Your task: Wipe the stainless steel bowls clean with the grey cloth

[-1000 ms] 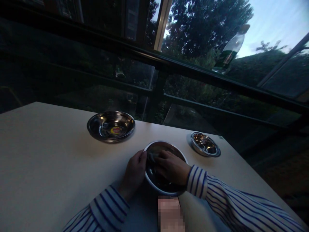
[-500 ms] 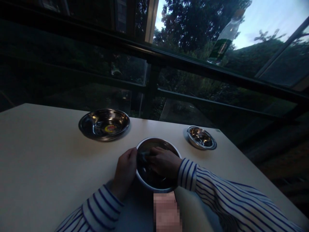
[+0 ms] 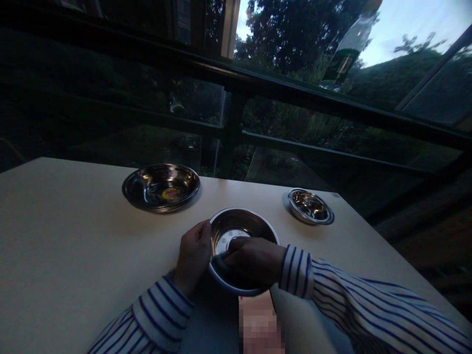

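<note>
A steel bowl (image 3: 239,227) stands on the pale table (image 3: 73,246) right in front of me. My left hand (image 3: 193,255) grips its left rim, thumb over the edge. My right hand (image 3: 252,258) is inside the bowl at its near side, fingers curled and pressed down on a small dark cloth (image 3: 220,263) that shows only at the left of the fingers. Both sleeves are white with blue stripes.
A wider steel dish (image 3: 161,188) with a yellow and red sticker inside sits at the back left. A small steel dish (image 3: 310,206) sits at the back right near the table's far edge. Dark railings and glass stand behind; a bottle (image 3: 344,54) rests on the rail.
My right hand has slid from the far left of the bowl's inside to its near side, baring the shiny bottom. My left hand has stayed on the rim.
</note>
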A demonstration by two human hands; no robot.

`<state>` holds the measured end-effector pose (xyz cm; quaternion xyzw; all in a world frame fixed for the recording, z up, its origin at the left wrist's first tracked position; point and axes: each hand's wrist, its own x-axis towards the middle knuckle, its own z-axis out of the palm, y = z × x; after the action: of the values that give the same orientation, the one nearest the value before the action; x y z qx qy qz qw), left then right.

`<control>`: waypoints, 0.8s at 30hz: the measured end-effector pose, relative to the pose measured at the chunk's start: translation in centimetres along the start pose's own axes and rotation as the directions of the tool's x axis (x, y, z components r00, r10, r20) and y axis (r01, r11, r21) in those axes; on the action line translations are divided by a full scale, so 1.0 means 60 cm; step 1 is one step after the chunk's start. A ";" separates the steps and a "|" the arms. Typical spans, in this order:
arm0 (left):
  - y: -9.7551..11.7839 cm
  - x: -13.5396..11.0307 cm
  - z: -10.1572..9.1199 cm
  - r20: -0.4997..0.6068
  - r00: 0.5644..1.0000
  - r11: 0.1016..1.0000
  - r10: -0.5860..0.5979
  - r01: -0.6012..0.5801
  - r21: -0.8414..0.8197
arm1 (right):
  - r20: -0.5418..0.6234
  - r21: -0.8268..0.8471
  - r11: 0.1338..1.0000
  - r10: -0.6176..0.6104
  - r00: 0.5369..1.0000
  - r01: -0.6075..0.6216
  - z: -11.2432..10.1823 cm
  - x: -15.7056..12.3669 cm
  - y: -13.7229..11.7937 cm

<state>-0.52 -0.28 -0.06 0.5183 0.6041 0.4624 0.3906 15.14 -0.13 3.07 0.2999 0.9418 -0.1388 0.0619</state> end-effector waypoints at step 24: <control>0.002 -0.001 -0.010 0.008 0.999 0.999 0.031 -0.030 -0.037 | 0.021 -0.124 0.988 0.100 0.995 -0.096 -0.011 0.015 -0.019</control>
<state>-1.08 -0.42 0.23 0.5222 0.5859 0.4771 0.3954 13.72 -0.34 3.76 0.3395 0.9318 -0.0812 0.0997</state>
